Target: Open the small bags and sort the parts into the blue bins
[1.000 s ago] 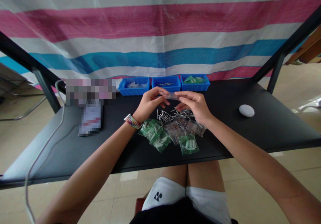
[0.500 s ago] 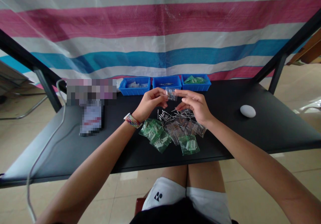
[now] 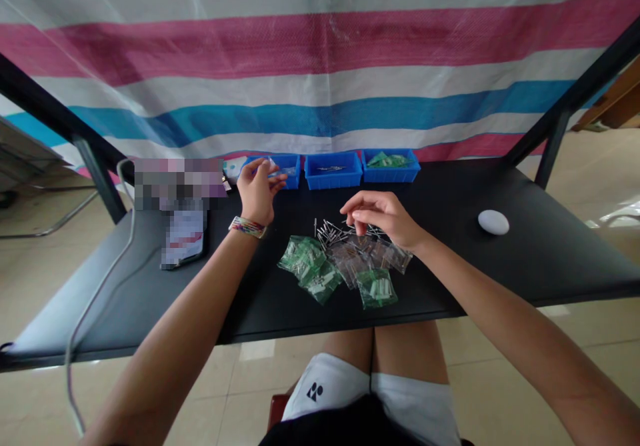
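Observation:
My left hand (image 3: pixel 257 191) reaches out to the left blue bin (image 3: pixel 293 171) at the back of the black table (image 3: pixel 525 259). Its fingers are curled round a small clear bag (image 3: pixel 273 165) over the bin's edge. My right hand (image 3: pixel 381 215) hovers over a pile of small metal pins (image 3: pixel 331 231), its fingertips pinched together and pointing down; what they hold, if anything, I cannot make out. In front of the pins lie several small clear bags (image 3: pixel 361 257) and green bags (image 3: pixel 310 265).
A middle blue bin (image 3: pixel 333 170) holds a few pins and a right blue bin (image 3: pixel 391 165) holds green bags. A white oval object (image 3: pixel 493 222) lies at the right. A phone (image 3: pixel 183 238) and a grey cable (image 3: pixel 95 286) are at the left. A striped tarp hangs behind.
My left hand has carried the clear bag away from my right hand, left and back to the left blue bin. My right hand has dropped toward the pins.

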Available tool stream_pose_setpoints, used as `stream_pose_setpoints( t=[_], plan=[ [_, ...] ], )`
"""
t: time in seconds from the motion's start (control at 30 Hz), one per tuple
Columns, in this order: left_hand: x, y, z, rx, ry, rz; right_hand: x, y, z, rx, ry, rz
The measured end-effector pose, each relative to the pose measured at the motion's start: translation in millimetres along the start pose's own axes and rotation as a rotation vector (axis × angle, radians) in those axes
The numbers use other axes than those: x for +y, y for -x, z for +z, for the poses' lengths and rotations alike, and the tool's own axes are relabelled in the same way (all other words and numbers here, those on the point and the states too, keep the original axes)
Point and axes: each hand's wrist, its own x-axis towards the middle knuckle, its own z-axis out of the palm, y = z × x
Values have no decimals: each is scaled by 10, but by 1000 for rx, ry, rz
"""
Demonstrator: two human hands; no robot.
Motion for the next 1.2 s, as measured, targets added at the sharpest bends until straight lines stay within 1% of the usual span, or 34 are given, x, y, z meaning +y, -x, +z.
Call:
stream_pose_setpoints(
  t=[0.1,0.17,0.23,0.3,0.43,0.57,0.73,0.93,1.1,1.2],
  plan=[
    [-2,17,3,19,15,-17,-102,40,-40,-240,132,21],
    [-11,44,17,-7,-6,3,-174,70,-67,-374,265,-8],
    [-22,73,30,-46,-30,34,-241,102,-85,-459,411,-45],
    [-28,97,39,-79,-46,49,-301,134,-91,-533,533,-27],
    [-25,124,46,-118,-69,45,-383,177,-58,-642,716,147],
    [-22,137,54,-137,-93,41,-404,172,3,-657,883,265],
    [-28,153,61,-147,-99,43,-390,160,26,-651,923,291],
    [-21,163,58,-168,-107,35,-337,137,-16,-630,859,296],
    [-4,187,70,-175,-112,24,-220,84,-119,-551,790,259],
    [-4,204,75,-195,-118,27,-203,73,-164,-516,681,241]
  ],
)
